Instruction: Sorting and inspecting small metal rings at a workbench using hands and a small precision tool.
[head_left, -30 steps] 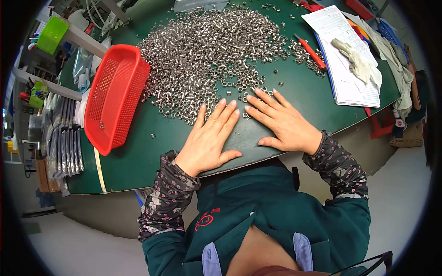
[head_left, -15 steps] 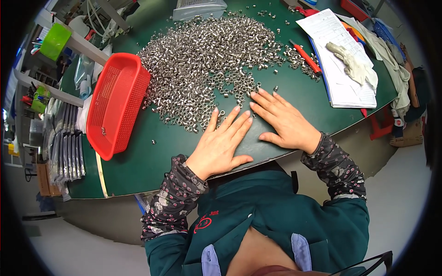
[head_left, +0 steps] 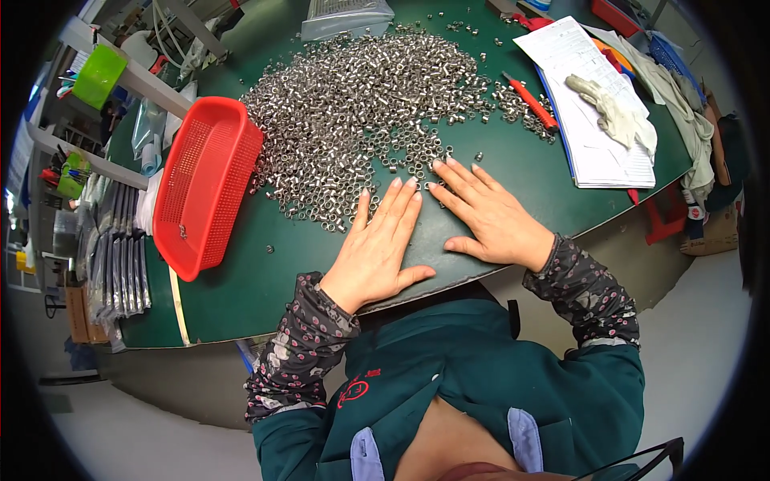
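A wide heap of small shiny metal rings (head_left: 361, 96) covers the middle of the green table (head_left: 321, 284). Its near edge thins to single rings lying flat. My left hand (head_left: 373, 248) lies palm down, fingers stretched forward, with the fingertips at the near edge of the rings. To its right, my right hand (head_left: 493, 212) is also flat and open, its fingertips beside a few loose rings. Neither hand grips anything; whatever lies under the palms and fingers is hidden.
Left of the heap stands a red perforated basket (head_left: 210, 188) with a few rings inside. At the right lie a red-handled tool (head_left: 531, 102), a clipboard of papers (head_left: 593, 152) and a pale glove (head_left: 613, 112). Behind the heap is a clear plastic bag (head_left: 346, 16). Wrapped parts (head_left: 120, 268) are stacked far left.
Both hands have slid slightly to the left, and the left hand's fingers have closed up a little. The heap looks much the same.
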Demonstrator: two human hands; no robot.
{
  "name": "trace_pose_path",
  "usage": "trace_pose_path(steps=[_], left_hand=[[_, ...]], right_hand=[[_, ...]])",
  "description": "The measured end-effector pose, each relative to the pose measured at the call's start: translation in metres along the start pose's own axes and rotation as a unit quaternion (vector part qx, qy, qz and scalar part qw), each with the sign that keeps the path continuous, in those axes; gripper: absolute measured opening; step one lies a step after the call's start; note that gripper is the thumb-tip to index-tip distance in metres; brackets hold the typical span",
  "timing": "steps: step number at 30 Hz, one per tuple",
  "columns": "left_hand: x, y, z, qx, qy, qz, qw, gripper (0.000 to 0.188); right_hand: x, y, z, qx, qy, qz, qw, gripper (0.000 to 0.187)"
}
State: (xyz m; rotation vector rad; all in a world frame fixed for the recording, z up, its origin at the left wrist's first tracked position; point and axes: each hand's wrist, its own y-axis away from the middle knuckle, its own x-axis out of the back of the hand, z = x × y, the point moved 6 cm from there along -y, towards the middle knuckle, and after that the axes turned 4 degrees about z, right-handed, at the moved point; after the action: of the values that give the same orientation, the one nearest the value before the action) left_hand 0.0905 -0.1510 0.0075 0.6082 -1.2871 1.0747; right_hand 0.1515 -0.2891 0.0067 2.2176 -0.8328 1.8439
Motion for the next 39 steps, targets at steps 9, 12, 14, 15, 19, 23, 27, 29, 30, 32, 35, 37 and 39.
trace_pose_path(steps=[9, 12, 14, 15, 19, 23, 27, 29, 30, 32, 35, 37, 39], left_hand=[[-0.005, -0.014, -0.019, 0.007, -0.042, 0.028, 0.999, 0.089], [0.0, -0.008, -0.017, 0.02, -0.042, 0.013, 0.999, 0.087], [0.001, -0.004, -0.017, 0.029, -0.031, 0.022, 0.999, 0.087], [0.002, -0.005, -0.018, 0.028, -0.023, 0.041, 0.999, 0.088], [0.006, -0.015, -0.016, 0.017, -0.03, 0.044, 0.998, 0.09], [-0.007, -0.016, -0.02, 0.042, -0.015, 0.007, 0.999, 0.088], [-0.005, -0.024, -0.018, 0.025, -0.013, 0.014, 0.999, 0.085], [-0.003, -0.026, -0.017, 0.021, -0.017, 0.009, 1.0, 0.084], [-0.002, -0.026, -0.016, 0.017, -0.021, 0.002, 1.0, 0.083], [0.0, -0.022, -0.011, 0.01, -0.026, 0.019, 0.999, 0.08], [-0.002, -0.022, -0.007, -0.001, -0.028, 0.017, 0.999, 0.077], [-0.005, -0.028, -0.007, -0.002, -0.022, 0.013, 1.0, 0.077], [-0.009, -0.032, -0.006, -0.004, -0.017, 0.01, 1.0, 0.076]], right_hand=[[-0.01, -0.017, 0.016, -0.003, 0.009, 0.019, 1.0, 0.072], [-0.005, -0.014, 0.011, 0.002, 0.002, 0.019, 1.0, 0.071], [-0.006, -0.017, 0.008, 0.01, 0.005, 0.012, 1.0, 0.071], [-0.005, -0.021, 0.008, 0.005, 0.015, 0.026, 1.0, 0.071], [-0.013, -0.032, 0.008, 0.008, 0.026, 0.028, 0.999, 0.071], [-0.009, -0.021, 0.003, 0.023, 0.016, 0.022, 0.999, 0.073], [-0.004, -0.017, 0.003, 0.018, -0.009, 0.021, 1.0, 0.071], [-0.002, -0.015, 0.005, 0.012, -0.015, 0.021, 1.0, 0.069], [-0.002, -0.014, 0.006, 0.005, -0.025, 0.021, 0.999, 0.068], [0.001, -0.011, 0.006, 0.004, -0.029, 0.026, 0.999, 0.067], [0.001, -0.012, 0.007, 0.004, -0.027, 0.033, 0.999, 0.066], [-0.001, -0.015, 0.007, 0.006, -0.02, 0.034, 0.999, 0.065], [-0.003, -0.018, 0.008, 0.006, -0.025, 0.032, 0.999, 0.069]])
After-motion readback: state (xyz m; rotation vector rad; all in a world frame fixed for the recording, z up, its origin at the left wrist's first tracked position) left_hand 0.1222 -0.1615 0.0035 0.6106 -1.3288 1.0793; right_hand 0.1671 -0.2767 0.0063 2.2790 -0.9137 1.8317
